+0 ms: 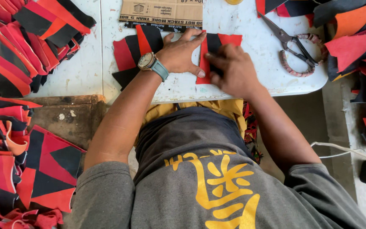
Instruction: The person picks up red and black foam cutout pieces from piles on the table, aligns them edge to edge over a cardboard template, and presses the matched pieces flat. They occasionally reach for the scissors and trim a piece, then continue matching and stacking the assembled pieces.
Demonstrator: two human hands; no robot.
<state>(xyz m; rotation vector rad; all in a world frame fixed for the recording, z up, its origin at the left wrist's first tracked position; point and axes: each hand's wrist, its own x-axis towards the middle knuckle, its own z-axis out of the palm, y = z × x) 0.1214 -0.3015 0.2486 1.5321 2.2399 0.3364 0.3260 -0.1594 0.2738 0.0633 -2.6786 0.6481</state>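
Note:
A red and black fabric piece (222, 41) lies on the white table (250, 46) just in front of me. My left hand (182, 54), with a wristwatch on its wrist, lies flat with spread fingers along the piece's left edge. My right hand (230, 68) presses down on the same piece with bent fingers, its fingertips on the black stripe. A second red and black fabric piece (133, 53) lies to the left, partly under my left wrist.
Scissors (295, 48) with wrapped handles rest on the table at the right. A flat cardboard piece (162, 13) lies at the table's far edge. Stacks of red, black and orange fabric pieces (18, 46) surround the table on the left, right (356, 38) and lower left (22, 169).

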